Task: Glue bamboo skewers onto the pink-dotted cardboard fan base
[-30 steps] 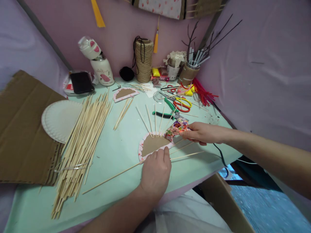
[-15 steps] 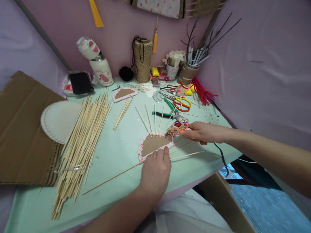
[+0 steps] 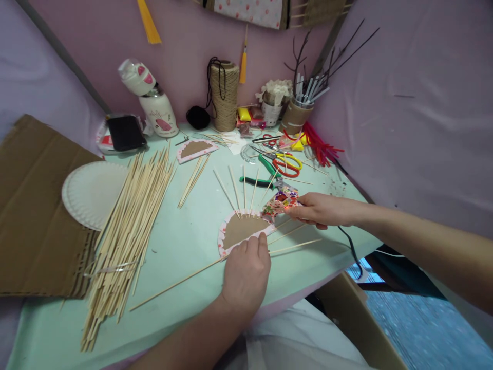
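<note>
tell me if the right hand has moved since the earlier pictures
No, not visibly: against the green-handled metal pliers, the bare right hand holds the flower-patterned tool in the same spot, with no clear shift either way.

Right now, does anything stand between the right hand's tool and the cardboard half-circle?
Nothing visible: the patterned tool in the right hand visually overlaps the right end of the cardboard half-circle; the left hand is at its straight edge.
</note>
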`<state>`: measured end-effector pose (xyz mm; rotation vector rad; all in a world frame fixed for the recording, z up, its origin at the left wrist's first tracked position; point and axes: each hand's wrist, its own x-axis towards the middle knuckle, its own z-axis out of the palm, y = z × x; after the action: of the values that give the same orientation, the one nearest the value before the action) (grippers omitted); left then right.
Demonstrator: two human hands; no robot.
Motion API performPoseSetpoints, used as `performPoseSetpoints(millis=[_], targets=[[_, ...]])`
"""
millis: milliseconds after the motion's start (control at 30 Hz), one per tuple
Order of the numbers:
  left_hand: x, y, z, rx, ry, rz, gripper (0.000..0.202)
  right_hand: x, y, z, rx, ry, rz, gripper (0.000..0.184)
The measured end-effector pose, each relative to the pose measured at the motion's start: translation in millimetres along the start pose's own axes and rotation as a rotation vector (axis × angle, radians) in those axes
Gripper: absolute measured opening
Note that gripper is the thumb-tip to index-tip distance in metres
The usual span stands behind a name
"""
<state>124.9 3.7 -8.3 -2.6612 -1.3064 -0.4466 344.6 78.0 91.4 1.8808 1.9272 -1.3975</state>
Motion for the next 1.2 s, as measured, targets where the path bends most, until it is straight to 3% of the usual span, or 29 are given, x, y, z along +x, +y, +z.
performPoseSetpoints(millis=[333, 467, 567, 700, 867, 967, 1067, 1200], targets=[[2, 0, -1.8, -0.025, 0.042, -0.009, 0.034, 2, -3, 1, -0.09, 0.027, 0.003, 0.054], [1, 0, -1.3, -0.035, 0.071, -0.003, 0.033, -3, -2, 4, -0.213, 0.252, -0.097, 0.051], [1, 0, -0.5, -0.039, 0.076, -0.006, 0.034, -12, 7, 4, -0.22, 0.428, -0.071, 0.05], [2, 0, -2.7, -0.055, 0.081, -0.007, 0.034, -26, 34, -2, -0.186, 0.646, 0.064, 0.047], [5, 1, -12.4, -0.18, 0.108, -0.019, 0.034, -35, 87, 3, -0.219, 0.868, 0.265, 0.028], [6, 0, -15.2, -0.277, 0.092, -0.017, 0.038, -35, 120, 17, -0.302, 0.888, 0.426, 0.036], [7, -2, -14.9, -0.369, 0.048, -0.036, 0.045, -32, 144, 33, -0.416, 0.893, 0.479, 0.046], [10, -5, -19.5, -0.518, -0.071, -0.105, 0.046, -31, 150, 44, -0.518, 0.884, 0.499, 0.051]])
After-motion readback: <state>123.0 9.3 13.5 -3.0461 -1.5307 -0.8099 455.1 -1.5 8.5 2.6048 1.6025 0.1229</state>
